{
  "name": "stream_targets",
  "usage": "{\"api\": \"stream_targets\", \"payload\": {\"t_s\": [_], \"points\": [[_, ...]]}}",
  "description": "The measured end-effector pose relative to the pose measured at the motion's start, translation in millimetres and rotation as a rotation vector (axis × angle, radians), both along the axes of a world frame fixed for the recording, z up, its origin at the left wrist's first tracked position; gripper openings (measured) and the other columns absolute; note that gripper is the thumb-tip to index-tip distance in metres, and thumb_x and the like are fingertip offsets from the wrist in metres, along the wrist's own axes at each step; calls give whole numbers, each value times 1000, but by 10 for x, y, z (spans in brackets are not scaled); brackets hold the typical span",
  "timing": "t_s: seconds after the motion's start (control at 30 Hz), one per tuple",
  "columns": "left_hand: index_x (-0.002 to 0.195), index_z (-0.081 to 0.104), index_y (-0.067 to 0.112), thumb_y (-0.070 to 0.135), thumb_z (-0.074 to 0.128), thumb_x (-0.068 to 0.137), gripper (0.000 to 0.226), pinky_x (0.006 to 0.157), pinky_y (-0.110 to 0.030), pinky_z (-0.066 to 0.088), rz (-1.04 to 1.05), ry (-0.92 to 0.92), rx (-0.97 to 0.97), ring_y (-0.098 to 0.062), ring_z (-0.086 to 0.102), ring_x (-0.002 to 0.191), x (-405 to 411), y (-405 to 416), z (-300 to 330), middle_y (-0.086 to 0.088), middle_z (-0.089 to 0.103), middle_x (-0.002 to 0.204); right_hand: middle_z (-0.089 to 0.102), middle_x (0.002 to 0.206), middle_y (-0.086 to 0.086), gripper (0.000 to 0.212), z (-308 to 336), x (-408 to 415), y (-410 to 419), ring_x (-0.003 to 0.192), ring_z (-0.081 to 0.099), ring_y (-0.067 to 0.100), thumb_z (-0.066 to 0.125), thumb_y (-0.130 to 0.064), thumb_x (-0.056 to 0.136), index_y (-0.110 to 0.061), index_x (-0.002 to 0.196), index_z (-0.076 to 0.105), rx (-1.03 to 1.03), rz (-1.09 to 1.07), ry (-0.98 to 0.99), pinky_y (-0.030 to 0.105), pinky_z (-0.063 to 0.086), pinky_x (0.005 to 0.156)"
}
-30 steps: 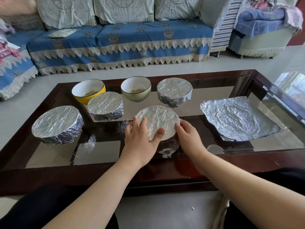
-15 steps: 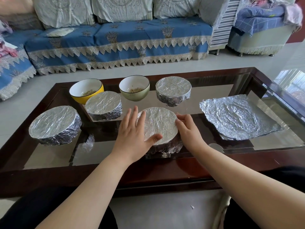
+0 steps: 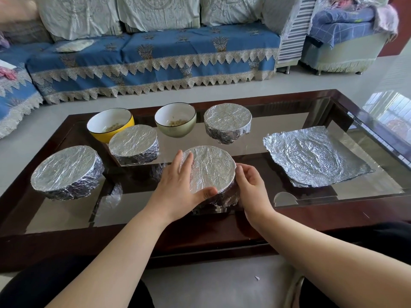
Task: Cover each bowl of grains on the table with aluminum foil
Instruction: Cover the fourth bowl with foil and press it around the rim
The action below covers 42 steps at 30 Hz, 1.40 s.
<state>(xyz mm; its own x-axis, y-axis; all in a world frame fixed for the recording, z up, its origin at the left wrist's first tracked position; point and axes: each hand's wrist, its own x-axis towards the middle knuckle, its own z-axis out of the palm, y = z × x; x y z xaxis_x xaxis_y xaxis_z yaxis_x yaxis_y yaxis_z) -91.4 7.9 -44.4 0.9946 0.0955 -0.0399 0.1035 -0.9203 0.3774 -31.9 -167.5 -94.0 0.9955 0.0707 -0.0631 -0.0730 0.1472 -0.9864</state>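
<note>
Both forearms reach forward from the bottom edge over the near rim of the glass table (image 3: 333, 203) to the foil-covered bowl (image 3: 211, 167) standing at its near middle. The left hand (image 3: 180, 187) lies flat on the left side of the foil top, fingers straight and together, pointing away, with the thumb stretched across the near edge of the lid. The right hand (image 3: 251, 185) cups the bowl's right side, its fingers curled round the foil at the rim. Three more foil-wrapped bowls stand on the glass: a wide one (image 3: 66, 172) at the left, a smaller one (image 3: 133, 144) behind it, and another (image 3: 228, 123) at the back. Two bowls are uncovered with grains inside, the yellow bowl (image 3: 110, 125) and the pale green bowl (image 3: 175, 120), both in the back row. A loose sheet of foil (image 3: 311, 156) lies flat at the right.
</note>
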Motion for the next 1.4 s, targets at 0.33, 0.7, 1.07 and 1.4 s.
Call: {"api": "stream_targets", "payload": {"t_s": [0.33,0.7,1.07,1.4], "points": [[158,2,22,107,7,44,142,120,-44,11,14,-32,-22,-25,2,150,10,-15,-10,-2,-7,165,67,83,11,18,48,143,51,76,61,22,65,-26,94,-10,86,65,76,-78,182,42,54,77],[158,3,21,107,7,44,143,120,-44,11,26,-45,-17,-27,3,149,9,-40,-19,-2,-5,164,65,94,15,15,109,250,118,79,59,26,66,-5,90,-5,104,62,177,-90,309,40,51,74],[158,5,22,108,14,43,144,120,-47,14,120,-74,-76,-28,3,150,-3,-116,-32,-3,-2,164,67,75,10,35,334,163,12,57,61,17,35,9,83,-7,86,66,-87,-36,172,27,50,51],[157,3,25,89,46,49,133,120,-42,20,196,-2,-252,-25,12,148,-150,-175,87,0,1,159,68,94,-12,20,354,131,-50,84,63,1,57,-13,89,-30,97,65,-350,177,-117,23,49,79]]}}
